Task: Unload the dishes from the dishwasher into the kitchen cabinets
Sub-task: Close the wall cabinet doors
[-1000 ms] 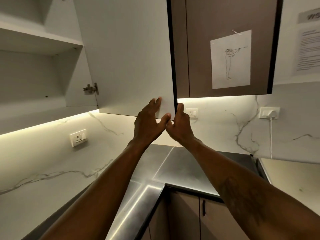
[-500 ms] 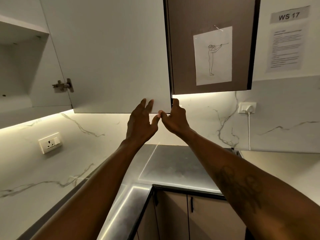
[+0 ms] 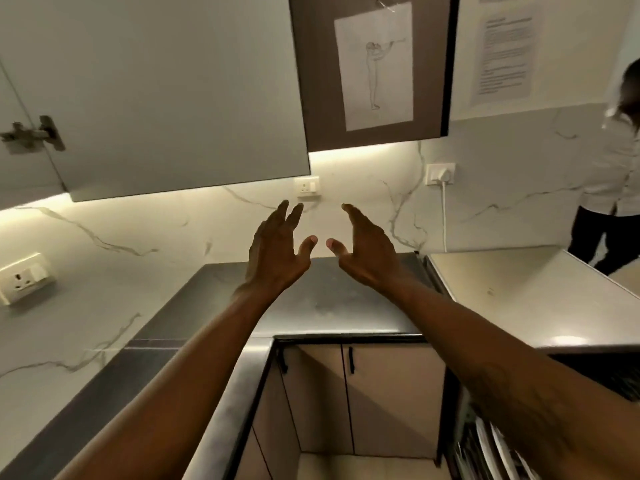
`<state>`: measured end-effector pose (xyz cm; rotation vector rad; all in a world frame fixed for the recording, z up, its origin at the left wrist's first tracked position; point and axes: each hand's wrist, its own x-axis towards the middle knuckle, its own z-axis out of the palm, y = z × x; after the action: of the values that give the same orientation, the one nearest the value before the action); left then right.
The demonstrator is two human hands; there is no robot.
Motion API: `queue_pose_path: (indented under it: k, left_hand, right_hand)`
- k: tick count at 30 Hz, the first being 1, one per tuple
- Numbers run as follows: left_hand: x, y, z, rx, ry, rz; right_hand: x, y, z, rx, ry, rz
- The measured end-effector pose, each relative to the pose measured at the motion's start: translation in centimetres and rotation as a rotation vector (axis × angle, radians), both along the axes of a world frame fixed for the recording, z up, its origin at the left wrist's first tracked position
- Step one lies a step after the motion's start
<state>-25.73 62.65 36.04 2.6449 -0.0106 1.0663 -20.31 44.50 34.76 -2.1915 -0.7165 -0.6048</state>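
Observation:
The white inner face of an open upper cabinet door (image 3: 166, 98) fills the upper left, its hinge (image 3: 33, 135) at the left edge. My left hand (image 3: 277, 251) and my right hand (image 3: 369, 252) hang side by side below the door's lower corner, fingers straight, holding nothing and apart from the door. At the bottom right, white plates (image 3: 491, 448) stand in the dishwasher rack (image 3: 464, 427), partly hidden by my right forearm.
A closed brown cabinet (image 3: 311, 81) with a taped drawing hangs to the right of the door. A dark steel corner counter (image 3: 325, 306) lies below, with a pale worktop (image 3: 519, 296) to its right. Sockets dot the marble wall. A person (image 3: 613, 174) stands at the far right.
Both hands have let go of the cabinet door's lower corner and dropped away from it, fingers spread. The view has tilted down and right, bringing the dishwasher rack and a person into view.

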Motion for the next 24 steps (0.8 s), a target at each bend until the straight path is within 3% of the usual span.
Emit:
queue_pose_path:
  k: [12,18,24]
  left_hand:
    - [2.0,-12.3,-12.6,0.021,0.381,-0.238]
    - [2.7,-20.0,-15.4,0.088,0.469,-0.286]
    - [2.6,-27.8,-17.3,0.097,0.524,-0.271]
  right_hand:
    - [-3.9,-15.1,-11.4,-0.193,0.231,-0.24]
    - [-4.7,-23.6,-14.7,-0.218,0.314,-0.329]
    - [-3.0,-31.3,-17.3,-0.252,0.349,-0.278]
